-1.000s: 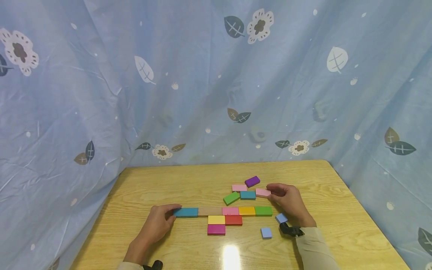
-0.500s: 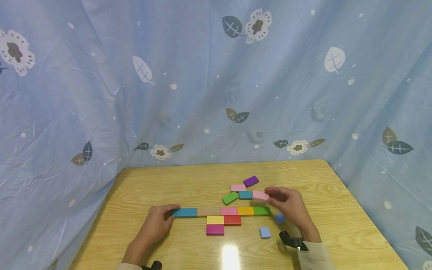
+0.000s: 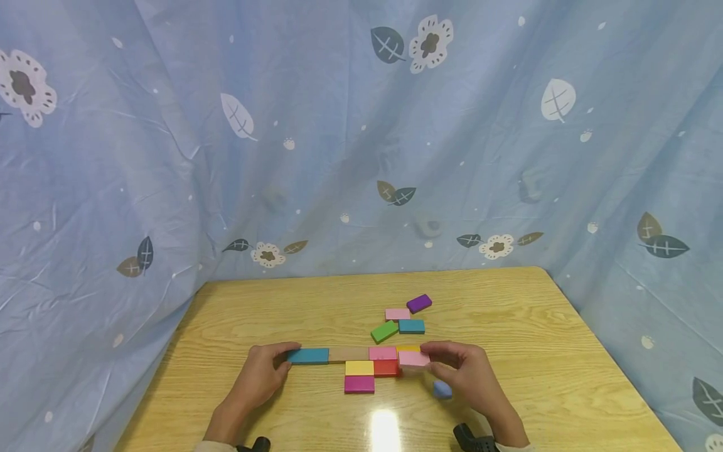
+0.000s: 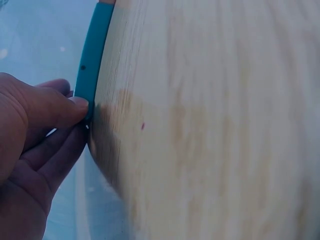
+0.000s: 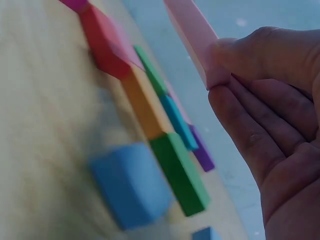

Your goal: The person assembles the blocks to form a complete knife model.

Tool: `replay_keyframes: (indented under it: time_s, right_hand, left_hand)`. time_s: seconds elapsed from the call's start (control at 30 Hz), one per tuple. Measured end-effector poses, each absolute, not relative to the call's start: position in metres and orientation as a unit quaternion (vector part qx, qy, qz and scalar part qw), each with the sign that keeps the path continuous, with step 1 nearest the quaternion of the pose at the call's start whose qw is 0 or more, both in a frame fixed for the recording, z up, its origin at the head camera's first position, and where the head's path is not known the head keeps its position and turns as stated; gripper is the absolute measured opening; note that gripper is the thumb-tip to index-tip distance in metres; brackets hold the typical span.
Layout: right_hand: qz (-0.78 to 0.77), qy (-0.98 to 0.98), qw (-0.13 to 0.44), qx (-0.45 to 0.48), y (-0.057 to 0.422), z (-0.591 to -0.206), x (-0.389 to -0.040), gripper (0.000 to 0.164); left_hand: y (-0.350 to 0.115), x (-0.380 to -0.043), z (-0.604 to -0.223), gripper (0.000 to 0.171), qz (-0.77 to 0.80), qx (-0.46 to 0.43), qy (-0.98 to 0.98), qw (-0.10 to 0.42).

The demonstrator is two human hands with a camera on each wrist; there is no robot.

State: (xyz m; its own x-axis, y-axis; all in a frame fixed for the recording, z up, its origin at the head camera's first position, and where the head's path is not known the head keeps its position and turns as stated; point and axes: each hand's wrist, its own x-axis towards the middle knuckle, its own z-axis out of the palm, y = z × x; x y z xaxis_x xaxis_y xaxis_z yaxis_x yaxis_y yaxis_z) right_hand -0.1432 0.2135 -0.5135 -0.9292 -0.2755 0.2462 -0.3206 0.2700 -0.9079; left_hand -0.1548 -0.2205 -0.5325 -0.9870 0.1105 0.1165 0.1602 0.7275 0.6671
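Observation:
My left hand (image 3: 262,371) pinches the left end of a long blue block (image 3: 308,356) lying on the table. In the left wrist view, the thumb and fingers press on that block's end (image 4: 94,55). My right hand (image 3: 470,378) holds a pink block (image 3: 414,359) by its right end, raised over the table, partly covering the orange block (image 3: 408,348). Rightward from the blue block runs a row of a tan block (image 3: 348,354), another pink block (image 3: 382,353), the orange one and a green block (image 5: 180,172), which the right hand hides in the head view.
Below the row sit a yellow block (image 3: 359,368), a red block (image 3: 386,368) and a magenta block (image 3: 359,384). Behind lie green (image 3: 385,331), teal (image 3: 412,326), pink (image 3: 398,314) and purple (image 3: 419,304) blocks. A light blue block (image 3: 442,390) is beside the right hand.
My right hand has lifted the pink block from beside the teal block and carried it left and nearer, to over the row's right part. My left hand has stayed on the blue block.

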Motion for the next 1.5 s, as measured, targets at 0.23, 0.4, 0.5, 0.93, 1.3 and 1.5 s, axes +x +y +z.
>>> replay_keyframes:
  time_s: [0.23, 0.4, 0.5, 0.93, 1.3, 1.5]
  right_hand:
    - [0.553, -0.811, -0.024, 0.189, 0.193, -0.526, -0.130, 0.027]
    - [0.514, -0.834, -0.002, 0.199, 0.182, -0.532, -0.125, 0.027]
    - [0.493, -0.844, 0.018, 0.208, 0.177, -0.533, -0.124, 0.027]
    - [0.409, -0.878, 0.063, 0.241, 0.164, -0.536, -0.123, 0.028]
    - [0.350, -0.876, 0.127, 0.306, 0.160, -0.538, -0.126, 0.032]
    - [0.346, -0.879, 0.123, 0.303, 0.158, -0.537, -0.125, 0.031]
  left_hand:
    - [-0.221, -0.155, -0.534, 0.046, -0.367, -0.073, -0.927, 0.030]
    - [-0.222, -0.155, -0.534, 0.046, -0.367, -0.072, -0.927, 0.029]
    - [-0.222, -0.155, -0.534, 0.046, -0.368, -0.072, -0.927, 0.029]
    - [-0.223, -0.155, -0.535, 0.046, -0.361, -0.078, -0.929, 0.033]
    - [-0.222, -0.156, -0.534, 0.045, -0.360, -0.088, -0.928, 0.047]
    - [-0.223, -0.155, -0.535, 0.045, -0.364, -0.085, -0.927, 0.044]
